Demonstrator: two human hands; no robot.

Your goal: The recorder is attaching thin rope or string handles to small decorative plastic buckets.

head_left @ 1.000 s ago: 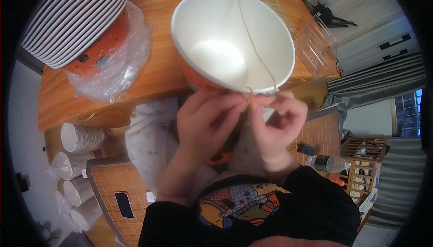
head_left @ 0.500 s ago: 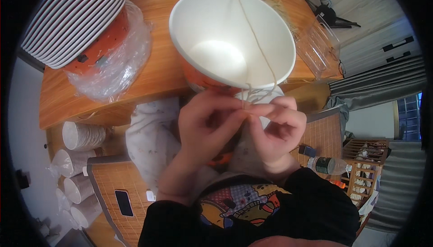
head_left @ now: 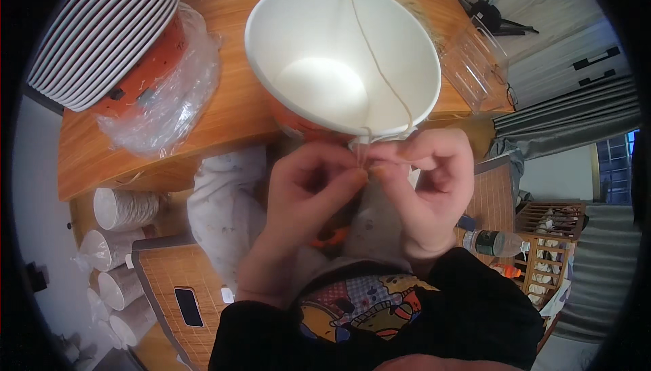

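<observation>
Wood table (head_left: 230,110); both hands (head_left: 308,191) (head_left: 427,188), grip pinching string (head_left: 380,76) at bucket (head_left: 342,55) rim.

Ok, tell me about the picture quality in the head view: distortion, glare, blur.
Head view: strong fisheye with a black rim, so the table edge bows; a bright glare patch sits in the bottom of the white bucket; the left hand and right hand at the string are fairly sharp; cups at lower left lie in dimmer light.
</observation>
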